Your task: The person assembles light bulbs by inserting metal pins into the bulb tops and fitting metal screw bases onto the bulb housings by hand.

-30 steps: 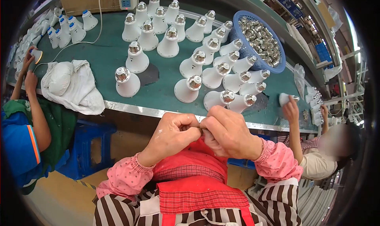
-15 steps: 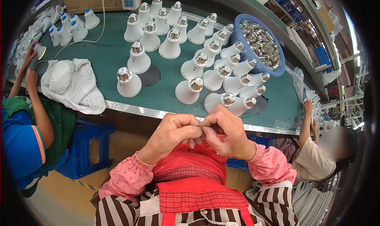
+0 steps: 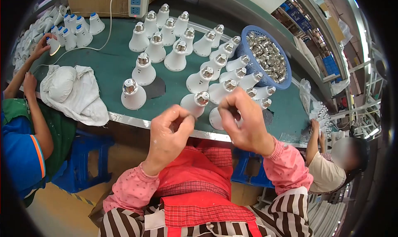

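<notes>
Left hand (image 3: 168, 135) and right hand (image 3: 248, 123) curl apart near the bulbs (image 3: 194, 103).
Fingers bend toward thumbs at the near side of the tabletop (image 3: 110, 79); whether either grip pinches something small, I cannot tell. One bulb stands cap-up just beyond the left hand; another is partly hidden behind the right. They look light, stiff and smooth, so probably slippery and apt to crack if dropped; best held round the white body, below the metal cap (image 3: 202, 96).
</notes>
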